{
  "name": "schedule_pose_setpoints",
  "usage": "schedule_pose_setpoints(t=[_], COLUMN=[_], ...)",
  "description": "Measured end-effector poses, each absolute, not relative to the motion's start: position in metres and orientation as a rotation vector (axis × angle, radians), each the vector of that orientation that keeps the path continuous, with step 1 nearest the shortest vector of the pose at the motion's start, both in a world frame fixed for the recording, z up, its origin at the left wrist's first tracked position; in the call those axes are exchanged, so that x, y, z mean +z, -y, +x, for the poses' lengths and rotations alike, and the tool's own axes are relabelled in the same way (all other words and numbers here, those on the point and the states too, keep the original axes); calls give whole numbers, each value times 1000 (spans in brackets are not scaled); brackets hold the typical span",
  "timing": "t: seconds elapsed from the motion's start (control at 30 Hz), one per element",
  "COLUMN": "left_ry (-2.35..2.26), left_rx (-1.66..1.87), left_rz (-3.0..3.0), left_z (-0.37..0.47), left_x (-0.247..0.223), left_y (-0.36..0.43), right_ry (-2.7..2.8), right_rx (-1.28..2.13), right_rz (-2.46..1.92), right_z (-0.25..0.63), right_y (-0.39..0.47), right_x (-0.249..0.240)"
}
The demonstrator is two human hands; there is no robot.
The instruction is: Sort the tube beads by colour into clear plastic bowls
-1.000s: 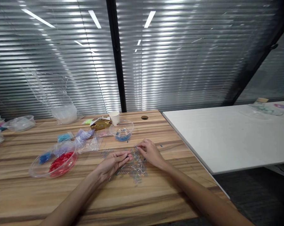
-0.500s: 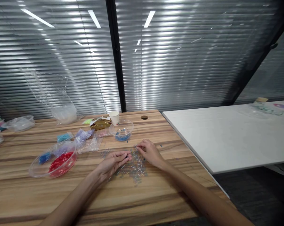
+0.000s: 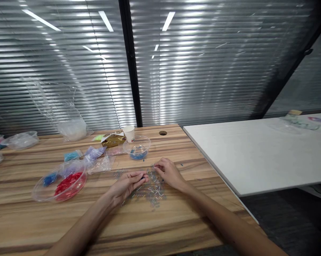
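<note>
Neither hand is showing any clear movement since the earlier frame. The left hand (image 3: 131, 182) is curling closely around a small dark piece (image 3: 142, 177); the right hand (image 3: 169, 172) is keeping its fingertips narrowly pinched, contents impossible to tell. Clear tubes (image 3: 158, 192) are lying scattered between and below them on the counter (image 3: 139, 229). Blue pieces (image 3: 138, 155) are sitting gathered in a clear bowl (image 3: 125, 147), while a stray blue piece (image 3: 181, 164) is lying outside.
</note>
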State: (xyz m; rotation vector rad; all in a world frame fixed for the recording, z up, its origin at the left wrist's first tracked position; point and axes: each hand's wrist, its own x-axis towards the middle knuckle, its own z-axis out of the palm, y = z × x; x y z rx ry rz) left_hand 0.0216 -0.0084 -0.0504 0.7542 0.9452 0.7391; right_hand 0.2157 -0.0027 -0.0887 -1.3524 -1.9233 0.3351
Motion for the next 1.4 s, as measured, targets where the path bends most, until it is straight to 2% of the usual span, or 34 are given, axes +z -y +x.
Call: schedule_pose_setpoints(t=[1.4], left_ry=[-954], left_rx=[742], left_rz=[750], left_z=[21], left_x=[-50], left_y=[8], right_ry=[1918], right_rx=[345], right_rz=[-1355], right_z=[216], right_y=[4], right_x=[-86])
